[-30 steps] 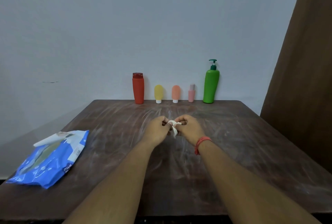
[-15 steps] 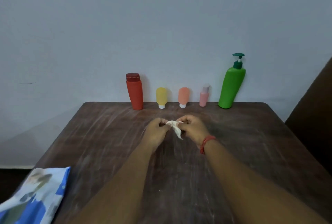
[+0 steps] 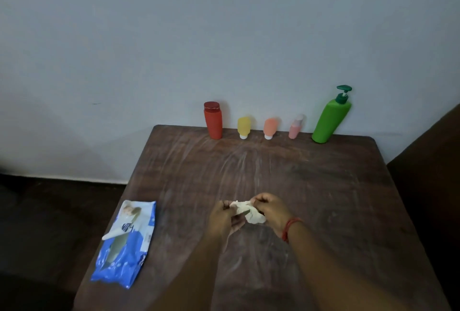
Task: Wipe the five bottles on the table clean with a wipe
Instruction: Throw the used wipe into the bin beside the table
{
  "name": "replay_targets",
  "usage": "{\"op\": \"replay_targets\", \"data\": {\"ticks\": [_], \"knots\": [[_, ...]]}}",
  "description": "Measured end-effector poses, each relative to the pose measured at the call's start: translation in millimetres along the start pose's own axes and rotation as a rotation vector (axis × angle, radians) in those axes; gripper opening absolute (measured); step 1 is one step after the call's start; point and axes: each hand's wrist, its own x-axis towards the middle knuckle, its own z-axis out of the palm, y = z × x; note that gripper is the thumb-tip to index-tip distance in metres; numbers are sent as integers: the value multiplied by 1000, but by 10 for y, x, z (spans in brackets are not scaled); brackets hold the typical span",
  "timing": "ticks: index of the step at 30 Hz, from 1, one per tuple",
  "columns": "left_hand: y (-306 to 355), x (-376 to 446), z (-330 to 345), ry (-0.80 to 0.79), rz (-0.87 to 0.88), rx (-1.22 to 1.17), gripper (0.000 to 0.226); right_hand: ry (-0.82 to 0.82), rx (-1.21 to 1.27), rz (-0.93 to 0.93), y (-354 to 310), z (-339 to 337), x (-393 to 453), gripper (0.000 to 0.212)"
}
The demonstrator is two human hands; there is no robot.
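Note:
Five bottles stand in a row along the table's far edge against the wall: a red bottle (image 3: 213, 120), a small yellow tube (image 3: 243, 126), an orange tube (image 3: 270, 127), a small pink bottle (image 3: 296, 126) and a tall green pump bottle (image 3: 332, 116). A crumpled white wipe (image 3: 249, 212) hangs between my hands over the middle of the table. My left hand (image 3: 224, 217) pinches its left end and my right hand (image 3: 270, 209) pinches its right end. Both hands are well short of the bottles.
A blue wipe pack (image 3: 127, 241) lies near the left edge of the dark wooden table (image 3: 323, 198), its flap lifted. The pale wall rises right behind the bottles. Dark floor lies to the left, a brown surface to the right.
The view has swung to the right and tilted down, so the wipe pack is back in full sight. The wipe has been spread wider between my hands.

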Motion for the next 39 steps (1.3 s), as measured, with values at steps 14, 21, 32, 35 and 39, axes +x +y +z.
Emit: {"op": "replay_targets", "data": {"ticks": [14,21,32,35,39], "knots": [[71,-399,-408,186,51,-259,12,-70,276,-45,106,524,-451,16],[479,-411,-991,459,160,-62,11,-304,-15,-19,-151,1121,-473,30],[1224,48,-2844,429,250,-9,6,-62,362,-25,-495,3166,-56,33],[1533,133,-3436,403,200,-58,15,-49,355,-42,-510,3772,-16,35],[1873,201,-4005,361,172,-37,25,-2,388,-70,-570,4312,35,33]]}}
